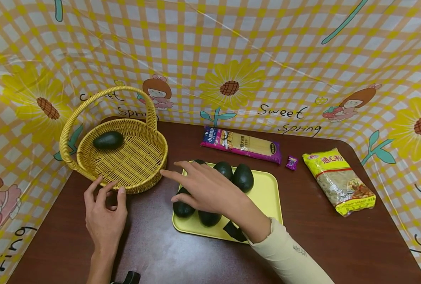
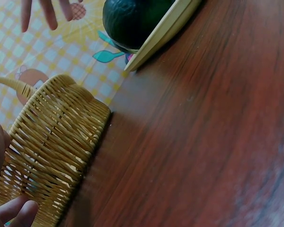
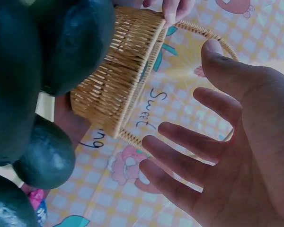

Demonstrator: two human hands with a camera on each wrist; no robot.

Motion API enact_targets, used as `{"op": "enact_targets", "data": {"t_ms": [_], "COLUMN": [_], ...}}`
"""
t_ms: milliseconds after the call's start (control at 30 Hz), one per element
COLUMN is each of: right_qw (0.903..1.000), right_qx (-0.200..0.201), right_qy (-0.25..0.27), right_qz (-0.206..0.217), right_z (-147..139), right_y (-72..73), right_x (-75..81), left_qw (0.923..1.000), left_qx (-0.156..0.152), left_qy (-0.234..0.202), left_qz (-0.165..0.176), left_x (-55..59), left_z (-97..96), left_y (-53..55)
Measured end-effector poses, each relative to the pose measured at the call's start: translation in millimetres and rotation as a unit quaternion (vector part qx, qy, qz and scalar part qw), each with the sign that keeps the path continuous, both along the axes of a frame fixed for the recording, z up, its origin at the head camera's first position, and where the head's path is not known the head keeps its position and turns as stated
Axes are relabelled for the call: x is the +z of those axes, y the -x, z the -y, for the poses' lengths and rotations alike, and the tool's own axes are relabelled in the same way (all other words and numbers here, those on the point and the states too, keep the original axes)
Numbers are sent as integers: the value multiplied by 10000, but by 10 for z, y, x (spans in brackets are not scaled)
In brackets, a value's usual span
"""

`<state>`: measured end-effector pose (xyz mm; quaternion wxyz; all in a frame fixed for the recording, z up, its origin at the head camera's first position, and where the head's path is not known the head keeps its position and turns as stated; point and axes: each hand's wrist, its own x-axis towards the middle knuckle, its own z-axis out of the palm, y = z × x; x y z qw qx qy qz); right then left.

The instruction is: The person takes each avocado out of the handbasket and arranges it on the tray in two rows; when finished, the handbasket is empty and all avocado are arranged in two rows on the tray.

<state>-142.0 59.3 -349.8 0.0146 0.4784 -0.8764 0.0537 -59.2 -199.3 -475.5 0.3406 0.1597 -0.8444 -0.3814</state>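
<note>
A yellow wicker basket [image 1: 157, 173] with a tall handle stands at the left, one dark green avocado [image 1: 108, 141] lying inside. My left hand [image 1: 105, 217] holds its near rim, the fingers bent over the edge and against the woven wall [image 2: 52, 142]. Several more avocados [image 1: 243, 178] sit on a yellow tray [image 1: 267, 197] in the middle of the table. Above that tray my right hand [image 1: 207, 185] hovers with spread fingers and an empty palm, covering part of the avocados. In the right wrist view, avocados [image 3: 45, 153] show beside that hand.
Behind the tray lies a purple noodle packet [image 1: 242, 145], with a small purple wrapped sweet [image 1: 291, 163] to its right. A yellow bag of pasta [image 1: 339, 181] rests at the right. A checked cloth [image 1: 285, 47] surrounds the brown table [image 1: 324, 244].
</note>
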Motion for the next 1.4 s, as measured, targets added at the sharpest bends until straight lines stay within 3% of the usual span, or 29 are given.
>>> {"op": "enact_targets", "data": {"t_ms": [267, 500, 800, 1133, 1400], "right_qw": [9985, 9973, 9902, 9906, 9874], "right_qx": [353, 459, 723, 706, 577], "right_qy": [-109, -319, -155, -158, -271], "right_qz": [402, 472, 1187, 1162, 1451], "right_z": [191, 365, 551, 715, 873], "right_y": [85, 192, 358, 495, 619], "right_x": [44, -6, -92, -149, -187], "left_qw": [9999, 10000, 10000, 9999, 9999], "left_qx": [-27, -20, -23, -38, -44], "left_qy": [60, 33, 67, 88, 78], "left_qz": [-99, -56, -22, -42, -52], "left_x": [0, 0, -6, -20, -18], "left_z": [7, 13, 11, -3, 9], "left_y": [2, 2, 13, 18, 11]}}
